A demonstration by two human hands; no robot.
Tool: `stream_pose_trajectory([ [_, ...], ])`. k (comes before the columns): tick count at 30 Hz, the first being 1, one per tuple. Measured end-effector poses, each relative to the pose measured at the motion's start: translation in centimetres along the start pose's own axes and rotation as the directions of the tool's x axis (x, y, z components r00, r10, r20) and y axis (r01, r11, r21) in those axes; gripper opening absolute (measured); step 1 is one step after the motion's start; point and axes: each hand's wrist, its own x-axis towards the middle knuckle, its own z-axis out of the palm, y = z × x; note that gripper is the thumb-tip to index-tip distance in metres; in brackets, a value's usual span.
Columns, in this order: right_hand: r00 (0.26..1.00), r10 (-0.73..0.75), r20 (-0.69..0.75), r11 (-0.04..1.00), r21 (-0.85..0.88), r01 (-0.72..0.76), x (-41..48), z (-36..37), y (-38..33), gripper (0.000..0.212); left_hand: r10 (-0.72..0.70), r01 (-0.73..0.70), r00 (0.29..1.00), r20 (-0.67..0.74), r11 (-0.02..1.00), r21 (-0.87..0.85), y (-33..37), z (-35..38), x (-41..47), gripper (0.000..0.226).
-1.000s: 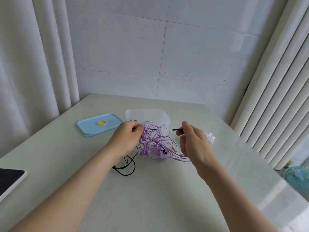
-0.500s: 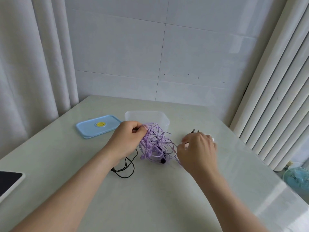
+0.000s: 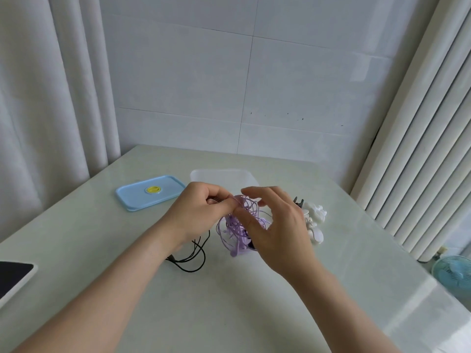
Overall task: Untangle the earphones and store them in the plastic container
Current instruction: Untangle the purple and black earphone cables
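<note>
A tangle of purple earphones (image 3: 233, 231) stands on the table in front of the clear plastic container (image 3: 219, 176). My left hand (image 3: 201, 212) pinches the top of the tangle together with thin black cords. A black earphone cable (image 3: 196, 256) loops out on the table below my left wrist. My right hand (image 3: 277, 230) hovers over the right side of the tangle with fingers spread and lightly bent; its thumb touches the purple cords. Much of the tangle is hidden behind this hand.
The blue container lid (image 3: 150, 192) lies left of the container. White earphones (image 3: 316, 220) and a black plug end (image 3: 298, 201) lie right of my right hand. A tablet (image 3: 12, 276) sits at the table's left edge. A small fan (image 3: 453, 273) stands beyond the right edge.
My right hand had pulled a black cord out to the right, then let it go, and has come back left over the purple tangle. My left hand has kept its grip.
</note>
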Motion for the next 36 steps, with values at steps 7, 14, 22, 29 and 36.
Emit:
stream_pose_trajectory([
  [7,0.994,0.104,-0.044,0.995,-0.006,-0.104,0.4,-0.3,0.7,0.016,-0.007,0.008,1.000,0.024,0.999,-0.046,0.5,-0.3,-0.3,0.015],
  [14,0.986,0.157,-0.056,0.959,-0.231,-0.166,0.5,0.0,1.9,0.022,0.023,-0.027,0.974,-0.226,1.000,-0.012,-0.4,-0.5,0.5,0.036],
  [22,0.954,0.292,-0.071,0.841,-0.457,-0.291,0.6,-0.9,1.9,0.041,0.134,-0.051,0.963,-0.235,0.943,0.329,-0.4,-1.0,0.1,0.010],
  [29,0.950,0.313,-0.011,0.882,-0.368,-0.295,0.7,-0.7,1.7,0.035,0.247,-0.116,0.868,-0.431,0.944,0.307,-0.3,-0.1,0.5,0.018],
  [36,0.987,0.130,-0.094,0.984,-0.108,-0.139,0.6,-0.7,1.7,0.023,0.378,-0.092,0.876,-0.299,0.740,0.666,-1.2,-0.1,0.2,0.011],
])
